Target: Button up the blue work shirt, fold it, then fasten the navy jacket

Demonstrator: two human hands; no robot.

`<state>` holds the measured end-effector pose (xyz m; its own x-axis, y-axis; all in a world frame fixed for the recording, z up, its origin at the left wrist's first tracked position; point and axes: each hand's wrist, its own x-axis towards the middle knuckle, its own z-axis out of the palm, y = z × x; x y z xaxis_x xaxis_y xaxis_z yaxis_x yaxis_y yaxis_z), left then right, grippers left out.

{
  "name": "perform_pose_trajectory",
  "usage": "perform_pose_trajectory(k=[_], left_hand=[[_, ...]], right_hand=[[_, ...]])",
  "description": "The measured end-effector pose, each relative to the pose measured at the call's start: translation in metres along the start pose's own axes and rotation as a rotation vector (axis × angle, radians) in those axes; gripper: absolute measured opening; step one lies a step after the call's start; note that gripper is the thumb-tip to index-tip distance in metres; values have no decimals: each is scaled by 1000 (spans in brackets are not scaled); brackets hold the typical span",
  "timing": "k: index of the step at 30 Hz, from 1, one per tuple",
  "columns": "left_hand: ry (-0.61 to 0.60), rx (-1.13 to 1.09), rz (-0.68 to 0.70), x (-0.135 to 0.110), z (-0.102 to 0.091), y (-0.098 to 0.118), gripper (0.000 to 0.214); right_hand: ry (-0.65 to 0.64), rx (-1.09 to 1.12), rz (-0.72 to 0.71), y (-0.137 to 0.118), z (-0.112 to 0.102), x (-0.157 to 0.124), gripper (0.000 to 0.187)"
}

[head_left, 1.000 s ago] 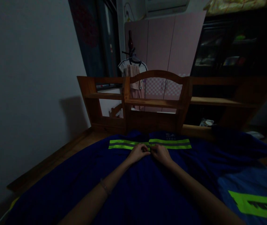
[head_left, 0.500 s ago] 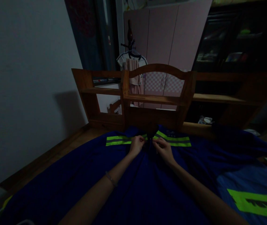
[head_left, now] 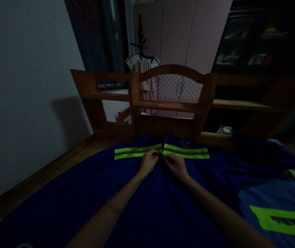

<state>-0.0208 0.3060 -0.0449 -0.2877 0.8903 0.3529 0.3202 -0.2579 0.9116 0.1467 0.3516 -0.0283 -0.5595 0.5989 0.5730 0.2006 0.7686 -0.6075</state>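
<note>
**Both hands pinched at the front placket of a dark blue work shirt**

Left hand (head_left: 148,162): fingers curled in, tips pinched on the shirt's front edge just below the reflective band. Right hand (head_left: 175,164): same posture, fingertips closed on the opposite front edge. The two hands meet at the centre line, fingertips touching or nearly so; dim light, so the exact contact cannot be resolved. Both grips narrow and closed on cloth.

Held item: dark blue work shirt (head_left: 147,210), spread flat, front up, across the bed, collar end away from the camera. A yellow-green reflective band (head_left: 137,151) with a grey middle stripe runs across the chest, split at the centre where the two front halves meet. A small printed mark sits above the band's right half; unreadable. A button (head_left: 159,180) shows on the placket just nearer the camera than the hands.

A thin bracelet (head_left: 111,206) sits on the left wrist.

Surroundings: a second blue garment (head_left: 279,199) lies at the right with a large yellow-green patch (head_left: 282,220), its edge beside the shirt's sleeve. Beyond the collar stands a wooden headboard (head_left: 171,103) with open shelves. Behind it, clothes hang on a coat stand (head_left: 143,65) in front of a pink wardrobe (head_left: 186,38). A plain wall (head_left: 25,86) runs along the left.
</note>
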Motion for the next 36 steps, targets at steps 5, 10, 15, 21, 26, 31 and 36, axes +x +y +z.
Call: perform_pose_trajectory(k=[5,10,15,21,26,31,36], left_hand=[[-14,36,38,-7,2,10,18],[-4,63,51,-8,4,13,18],[7,92,51,-7,6,9,22],[11,128,78,-12,7,17,21],[19,140,95,-14,7,23,20],[43,101,53,-13,9,20,17],[73,-24,-67,-10,13,10,17]], right_hand=[[21,-3,50,3,2,-2,13],[64,-1,48,0,1,-3,14],[84,28,22,-4,-1,-1,16],[65,141,85,-5,-4,-2,15],[40,289,216,5,2,0,29],[-46,461,295,21,8,8,41],[-97,506,290,30,9,8,41]])
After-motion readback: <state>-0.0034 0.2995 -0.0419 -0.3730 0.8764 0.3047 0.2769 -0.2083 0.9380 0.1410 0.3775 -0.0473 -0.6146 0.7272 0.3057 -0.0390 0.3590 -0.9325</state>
